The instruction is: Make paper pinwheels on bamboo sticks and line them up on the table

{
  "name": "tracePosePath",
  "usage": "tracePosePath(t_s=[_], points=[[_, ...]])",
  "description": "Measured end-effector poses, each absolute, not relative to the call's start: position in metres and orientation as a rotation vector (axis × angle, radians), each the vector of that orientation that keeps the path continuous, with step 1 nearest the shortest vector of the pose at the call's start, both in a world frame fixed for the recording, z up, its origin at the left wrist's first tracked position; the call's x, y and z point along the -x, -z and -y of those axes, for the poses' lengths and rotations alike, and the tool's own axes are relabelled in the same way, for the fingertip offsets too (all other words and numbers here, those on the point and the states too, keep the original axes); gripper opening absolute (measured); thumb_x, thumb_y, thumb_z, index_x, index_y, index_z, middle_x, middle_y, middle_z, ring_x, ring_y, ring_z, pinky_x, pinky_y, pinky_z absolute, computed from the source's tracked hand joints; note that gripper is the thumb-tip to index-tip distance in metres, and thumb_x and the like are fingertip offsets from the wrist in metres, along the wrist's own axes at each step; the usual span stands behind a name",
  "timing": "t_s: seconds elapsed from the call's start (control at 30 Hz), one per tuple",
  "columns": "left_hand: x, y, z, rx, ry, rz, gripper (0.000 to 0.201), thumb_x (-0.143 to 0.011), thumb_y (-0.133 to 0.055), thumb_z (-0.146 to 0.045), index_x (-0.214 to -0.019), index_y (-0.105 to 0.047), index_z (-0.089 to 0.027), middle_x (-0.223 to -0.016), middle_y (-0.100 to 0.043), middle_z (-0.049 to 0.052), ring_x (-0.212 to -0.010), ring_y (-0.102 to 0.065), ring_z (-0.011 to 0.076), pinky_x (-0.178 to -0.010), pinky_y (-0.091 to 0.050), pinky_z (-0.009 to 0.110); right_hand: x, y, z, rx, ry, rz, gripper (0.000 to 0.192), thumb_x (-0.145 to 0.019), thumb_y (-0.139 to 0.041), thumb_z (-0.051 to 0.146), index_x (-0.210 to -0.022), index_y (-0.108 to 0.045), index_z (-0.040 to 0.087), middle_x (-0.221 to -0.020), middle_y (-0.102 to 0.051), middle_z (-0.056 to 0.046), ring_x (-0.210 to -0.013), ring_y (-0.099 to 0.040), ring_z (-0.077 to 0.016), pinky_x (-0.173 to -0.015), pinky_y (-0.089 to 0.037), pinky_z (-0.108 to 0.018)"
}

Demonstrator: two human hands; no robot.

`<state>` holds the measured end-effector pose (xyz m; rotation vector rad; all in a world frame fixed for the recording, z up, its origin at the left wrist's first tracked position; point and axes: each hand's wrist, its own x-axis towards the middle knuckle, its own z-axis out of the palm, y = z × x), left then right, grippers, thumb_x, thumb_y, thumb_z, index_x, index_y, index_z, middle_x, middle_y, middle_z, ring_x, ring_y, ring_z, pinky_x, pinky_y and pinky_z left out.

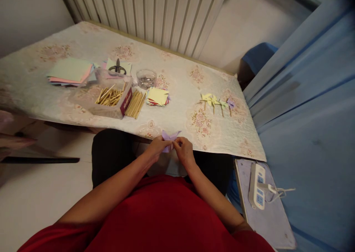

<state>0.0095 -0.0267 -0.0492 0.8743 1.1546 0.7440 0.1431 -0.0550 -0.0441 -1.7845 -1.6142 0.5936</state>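
**Both hands pinch a folded purple paper at the table edge**

No writing can be read here: the red side of the box (110, 98) has some pale marks, but they are too small to tell. The white power strip (257, 185) at the right has blue sockets, no readable label.

The purple paper (169, 136) is small, lilac, folded w/ pointed tips that stick up & out to both sides, like a pinwheel shape. It is held just over the near edge of the table (177, 82), in front of the person's red shirt. The left hand (158, 147) grasps its left part w/ fingers closed on it; the right hand (183, 150) pinches the middle/right part, fingertips bent in. The two hands touch each other at the paper.

Containers: the box is open & holds thin wooden sticks; more sticks (135, 104) lie just beside it at its right. A clear round bowl (146, 78) behind holds small silvery bits, too small to tell what. Scissors (118, 68) rest on paper behind the box. A stack of coloured paper sheets (71, 72) is far left, a pile of small yellow squares (157, 96) near the sticks, & four finished pinwheels (217, 103) on sticks lie in a row at the right.
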Motion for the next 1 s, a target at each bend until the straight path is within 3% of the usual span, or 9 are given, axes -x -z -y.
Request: tracePosePath(t_s=[0.17, 0.3, 0.47, 0.63, 0.83, 1.0], points=[[-0.009, 0.049, 0.027, -0.875, -0.754, -1.147, 0.015, -0.060, -0.064, -0.024, -0.071, -0.062, -0.013, -0.060, -0.058, -0.002, -0.053, -0.046, 0.0094, -0.053, -0.032, 0.023, -0.142, 0.043, 0.055, 1.759, -0.647, 1.558, 0.015, -0.079, -0.057, 0.025, -0.064, -0.058, 0.020, -0.071, -0.063, -0.003, -0.073, -0.055, -0.0181, -0.072, -0.041, -0.030], [-0.007, 0.051, 0.025, -0.853, -0.747, -1.140, 0.020, -0.061, -0.065, -0.027, -0.075, -0.062, -0.013, -0.064, -0.061, 0.000, -0.057, -0.051, 0.0116, -0.055, -0.035, 0.023, -0.146, 0.047, 0.052, 1.664, -0.920, 1.254, 0.011, -0.073, -0.062, 0.030, -0.072, -0.061, 0.019, -0.071, -0.064, -0.001, -0.068, -0.057, -0.0161, -0.067, -0.044, -0.028], [-0.004, 0.050, 0.023, -0.833, -0.726, -1.112, 0.023, -0.062, -0.065, -0.027, -0.080, -0.064, -0.013, -0.068, -0.064, 0.002, -0.059, -0.054, 0.0132, -0.056, -0.037, 0.024, -0.158, 0.049, 0.046, 1.491, -1.280, 0.836, 0.036, -0.065, -0.073, 0.039, -0.092, -0.064, 0.017, -0.076, -0.066, -0.001, -0.063, -0.057, -0.0127, -0.058, -0.043, -0.024], [-0.004, 0.041, 0.023, -0.834, -0.716, -1.076, 0.021, -0.063, -0.066, -0.026, -0.080, -0.066, -0.013, -0.071, -0.067, 0.003, -0.062, -0.055, 0.0136, -0.058, -0.038, 0.024, -0.162, 0.044, 0.045, 1.430, -1.536, 0.909, 0.030, -0.062, -0.075, 0.042, -0.075, -0.064, 0.017, -0.064, -0.061, 0.002, -0.054, -0.051, -0.0107, -0.054, -0.038, -0.023], [-0.003, 0.036, 0.020, -0.889, -0.689, -1.096, 0.020, -0.062, -0.066, -0.021, -0.080, -0.068, -0.013, -0.069, -0.066, 0.001, -0.061, -0.053, 0.0128, -0.058, -0.036, 0.023, -0.156, 0.049, 0.039, 1.630, -1.412, 1.081, 0.027, -0.061, -0.069, 0.040, -0.061, -0.052, 0.019, -0.051, -0.046, 0.007, -0.047, -0.035, -0.0077, -0.046, -0.024, -0.022], [-0.001, 0.040, 0.009, -0.900, -0.706, -1.049, 0.023, -0.062, -0.066, -0.018, -0.084, -0.068, -0.012, -0.071, -0.066, 0.001, -0.063, -0.054, 0.0125, -0.061, -0.039, 0.023, -0.155, 0.055, 0.029, 1.688, -1.350, 1.159, 0.022, -0.064, -0.064, 0.039, -0.065, -0.057, 0.018, -0.056, -0.052, 0.005, -0.050, -0.041, -0.0098, -0.048, -0.027, -0.023]])
